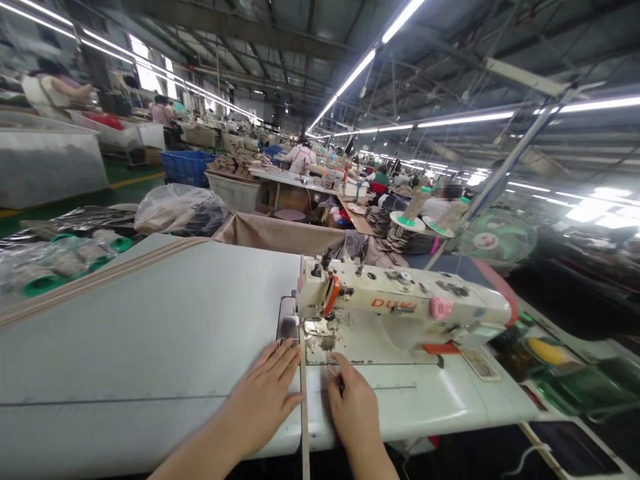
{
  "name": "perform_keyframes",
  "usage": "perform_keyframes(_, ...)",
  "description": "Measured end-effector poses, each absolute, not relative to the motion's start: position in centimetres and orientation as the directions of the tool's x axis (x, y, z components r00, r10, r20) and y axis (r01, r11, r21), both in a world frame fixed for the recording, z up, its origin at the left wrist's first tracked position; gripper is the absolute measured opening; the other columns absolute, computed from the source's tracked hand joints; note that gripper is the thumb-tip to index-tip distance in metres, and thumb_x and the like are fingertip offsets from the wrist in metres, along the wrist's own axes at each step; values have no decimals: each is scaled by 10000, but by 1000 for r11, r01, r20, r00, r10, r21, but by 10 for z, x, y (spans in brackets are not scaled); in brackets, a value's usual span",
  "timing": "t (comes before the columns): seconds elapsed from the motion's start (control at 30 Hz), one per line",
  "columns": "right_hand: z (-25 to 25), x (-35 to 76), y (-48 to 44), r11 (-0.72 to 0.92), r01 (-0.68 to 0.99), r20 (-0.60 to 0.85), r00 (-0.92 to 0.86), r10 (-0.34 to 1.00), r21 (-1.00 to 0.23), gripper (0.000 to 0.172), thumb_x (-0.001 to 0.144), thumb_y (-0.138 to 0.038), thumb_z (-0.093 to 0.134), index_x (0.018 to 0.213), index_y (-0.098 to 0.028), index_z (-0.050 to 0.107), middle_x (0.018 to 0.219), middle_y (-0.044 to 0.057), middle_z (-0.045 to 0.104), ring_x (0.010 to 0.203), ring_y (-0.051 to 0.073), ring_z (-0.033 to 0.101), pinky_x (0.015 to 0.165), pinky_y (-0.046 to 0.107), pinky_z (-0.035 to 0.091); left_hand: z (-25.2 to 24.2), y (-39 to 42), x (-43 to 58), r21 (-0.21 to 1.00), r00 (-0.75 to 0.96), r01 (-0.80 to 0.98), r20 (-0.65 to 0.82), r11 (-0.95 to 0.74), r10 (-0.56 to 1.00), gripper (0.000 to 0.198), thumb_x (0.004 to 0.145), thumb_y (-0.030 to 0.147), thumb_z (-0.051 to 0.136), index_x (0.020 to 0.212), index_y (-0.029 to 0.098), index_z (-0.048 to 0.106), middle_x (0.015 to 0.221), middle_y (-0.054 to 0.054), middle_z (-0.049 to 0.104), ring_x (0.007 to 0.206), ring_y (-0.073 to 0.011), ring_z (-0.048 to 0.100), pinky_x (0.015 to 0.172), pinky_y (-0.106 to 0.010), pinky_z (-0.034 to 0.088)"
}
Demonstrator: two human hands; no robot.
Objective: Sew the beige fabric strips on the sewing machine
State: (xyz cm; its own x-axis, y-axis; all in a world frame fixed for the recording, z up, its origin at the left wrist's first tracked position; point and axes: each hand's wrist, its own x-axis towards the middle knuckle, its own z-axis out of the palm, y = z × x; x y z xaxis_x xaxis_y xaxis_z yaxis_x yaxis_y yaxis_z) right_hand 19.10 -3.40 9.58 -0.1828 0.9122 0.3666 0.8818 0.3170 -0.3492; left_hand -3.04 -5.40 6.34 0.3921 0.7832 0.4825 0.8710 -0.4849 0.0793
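We have both palms flat on the table [125, 347], the left hand [265, 397] and right hand [353, 407] either side of a narrow beige strip [303, 400], fingers spread and gripping nothing. The strip runs from the near edge straight to the needle of the sewing machine [400, 310]. To feed well, we judge even pressure and fingertips well short of the needle matter most.

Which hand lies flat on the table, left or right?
The left hand, fingers spread flat on the table beside the beige strip. The right hand has fingers curled instead.
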Motion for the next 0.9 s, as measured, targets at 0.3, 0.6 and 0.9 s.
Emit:
perform_keyframes(0.3,85,198,-32,348,908,395,-238,887,-233,397,908,-95,474,1256,-195,639,1025,67,757,934,219,702,838,313,520,70,-55,-31,36,429,866,457,-498,779,898,1002,682,390,1650,198,1,1641,-121,348,1512,-298,373,1220,-490,366)
perform_keyframes(0.6,88,196,-32,373,891,410,-248,878,-260,364,915,-130,485,1242,-178,637,985,67,749,898,217,686,810,313,506,75,-59,-30,109,411,869,383,-482,827,838,1009,683,364,1648,182,157,1653,-122,341,1542,-290,311,1281,-483,245)
perform_keyframes(0.9,81,199,-30,389,884,408,-264,874,-261,341,933,-163,515,1253,-171,632,1001,73,749,899,221,686,820,316,510,77,-60,-30,132,405,871,349,-472,845,836,1008,698,342,1634,157,217,1666,-123,311,1556,-285,276,1293,-463,179)
